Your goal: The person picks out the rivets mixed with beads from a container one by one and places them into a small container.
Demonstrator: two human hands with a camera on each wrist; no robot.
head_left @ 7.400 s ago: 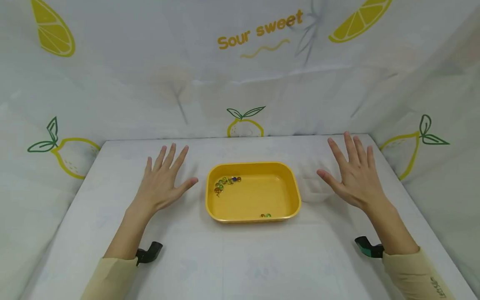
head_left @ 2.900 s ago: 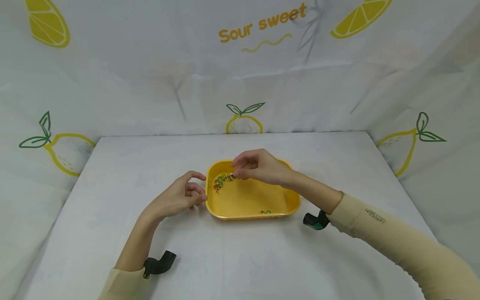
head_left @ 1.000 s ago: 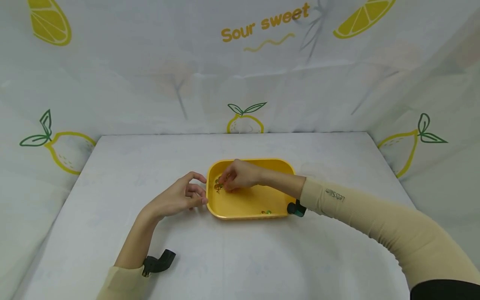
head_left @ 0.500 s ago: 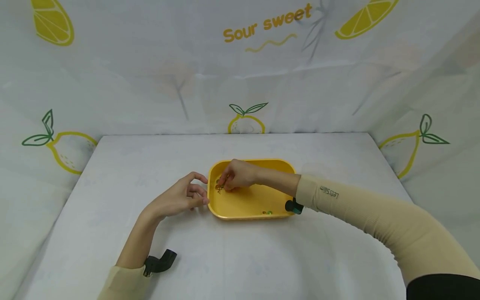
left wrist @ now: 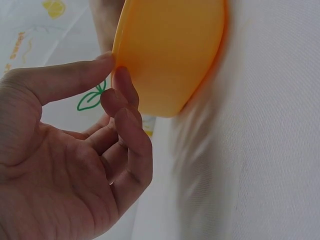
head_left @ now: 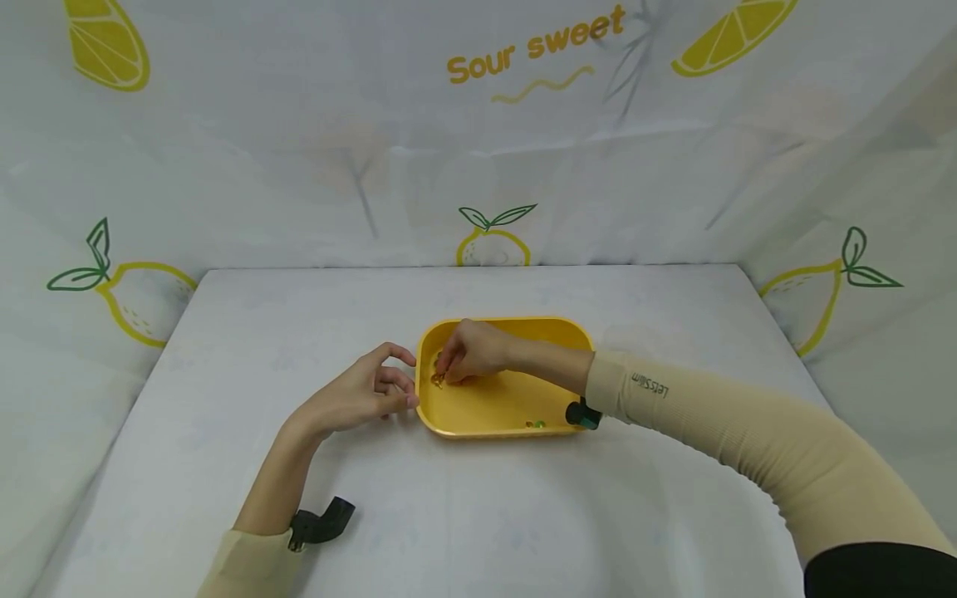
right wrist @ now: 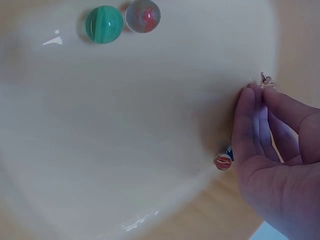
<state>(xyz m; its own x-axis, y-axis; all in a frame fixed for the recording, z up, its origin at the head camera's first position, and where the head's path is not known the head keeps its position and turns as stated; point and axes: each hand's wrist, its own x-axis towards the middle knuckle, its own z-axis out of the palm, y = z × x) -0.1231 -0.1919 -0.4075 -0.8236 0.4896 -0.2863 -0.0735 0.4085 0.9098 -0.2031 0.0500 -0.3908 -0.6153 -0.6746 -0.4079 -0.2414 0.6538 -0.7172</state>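
Note:
A shallow yellow tray [head_left: 508,407] lies mid-table. My left hand [head_left: 355,390] is at its left side, thumb and fingertips touching the rim and outer wall [left wrist: 170,50], the other fingers loosely bent. My right hand [head_left: 478,349] reaches inside, at the tray's left end, with thumb and fingertips pinched together. In the right wrist view a small metal clasp [right wrist: 266,80] with a ring shows at the fingertips of the right hand [right wrist: 280,145]; what else they hold is hidden. Beside this hand lie a red-striped marble [right wrist: 223,161] and a blue marble [right wrist: 229,152], partly covered.
Near the tray's front wall sit a green marble [right wrist: 104,25] and a clear marble with red swirls [right wrist: 142,16]. A white cloth covers the table [head_left: 449,507]. White sheeting with lemon prints [head_left: 336,166] hangs behind and at both sides.
Both hands came in from the sides of the table to the tray. The right hand moved left along the tray onto the row of small coloured pieces, now mostly covered. The left hand stays at the rim.

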